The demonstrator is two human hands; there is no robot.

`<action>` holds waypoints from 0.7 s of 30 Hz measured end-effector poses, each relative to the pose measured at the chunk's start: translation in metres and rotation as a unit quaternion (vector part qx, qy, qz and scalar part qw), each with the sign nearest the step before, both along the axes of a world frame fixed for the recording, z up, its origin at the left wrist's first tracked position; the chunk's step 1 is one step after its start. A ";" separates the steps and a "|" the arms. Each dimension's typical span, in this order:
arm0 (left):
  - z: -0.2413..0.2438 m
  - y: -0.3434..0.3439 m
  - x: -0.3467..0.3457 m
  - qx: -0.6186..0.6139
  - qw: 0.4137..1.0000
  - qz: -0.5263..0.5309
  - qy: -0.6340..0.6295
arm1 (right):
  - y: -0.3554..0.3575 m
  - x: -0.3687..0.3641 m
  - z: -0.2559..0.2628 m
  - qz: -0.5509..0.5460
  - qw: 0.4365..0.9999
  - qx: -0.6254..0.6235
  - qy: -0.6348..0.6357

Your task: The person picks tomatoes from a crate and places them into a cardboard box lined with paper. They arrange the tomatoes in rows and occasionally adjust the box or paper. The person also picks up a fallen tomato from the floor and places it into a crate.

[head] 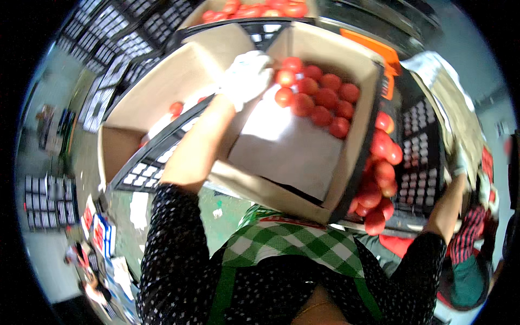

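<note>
My left hand (248,77), in a white glove, is at the left wall of a cardboard-lined crate (284,162), close beside the tomatoes (321,95) grouped in its far right part. Whether it grips anything is unclear. Brown sheet material (455,101), perhaps cardboard or paper, lies at the right rim of a black plastic crate (418,154). Against that material is my right hand (459,164), also gloved, small and blurred, its fingers hidden. More tomatoes (380,174) are piled along the left side of the black crate.
To the left stands another cardboard-lined crate (142,93) with a few tomatoes. A box of tomatoes (256,10) is at the far edge. An orange plastic part (375,50) sits behind the crates. Other people (467,260) are at the right rim and lower left; stacked black crates stand upper left.
</note>
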State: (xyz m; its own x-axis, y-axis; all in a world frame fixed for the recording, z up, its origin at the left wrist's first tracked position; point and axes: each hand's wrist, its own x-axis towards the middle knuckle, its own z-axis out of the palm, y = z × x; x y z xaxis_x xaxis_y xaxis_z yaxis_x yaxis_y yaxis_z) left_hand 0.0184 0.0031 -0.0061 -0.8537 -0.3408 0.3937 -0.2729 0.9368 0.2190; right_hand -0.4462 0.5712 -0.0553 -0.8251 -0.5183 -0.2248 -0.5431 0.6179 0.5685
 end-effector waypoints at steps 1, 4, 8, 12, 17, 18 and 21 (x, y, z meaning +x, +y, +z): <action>-0.004 0.000 -0.005 -0.004 0.999 -0.007 0.033 | 0.019 -0.005 0.004 0.003 0.999 -0.003 0.036; 0.003 0.002 -0.006 0.026 0.999 0.019 -0.009 | 0.041 -0.005 0.025 -0.132 0.973 -0.170 0.080; 0.006 0.013 -0.004 0.049 0.997 0.055 -0.015 | -0.018 0.045 0.073 -0.043 0.939 -0.315 0.130; 0.021 -0.003 0.008 0.044 0.999 -0.009 0.018 | -0.202 0.227 0.104 0.132 0.853 -0.486 -0.136; 0.101 -0.076 0.034 -0.043 0.994 -0.097 -0.017 | -0.299 0.366 0.098 0.226 0.820 -0.421 -0.314; 0.108 -0.090 0.040 -0.024 0.991 -0.127 -0.035 | -0.301 0.378 0.092 0.221 0.832 -0.403 -0.310; 0.101 -0.149 0.118 -0.077 0.981 -0.066 -0.164 | -0.323 0.402 0.076 0.204 0.833 -0.368 -0.360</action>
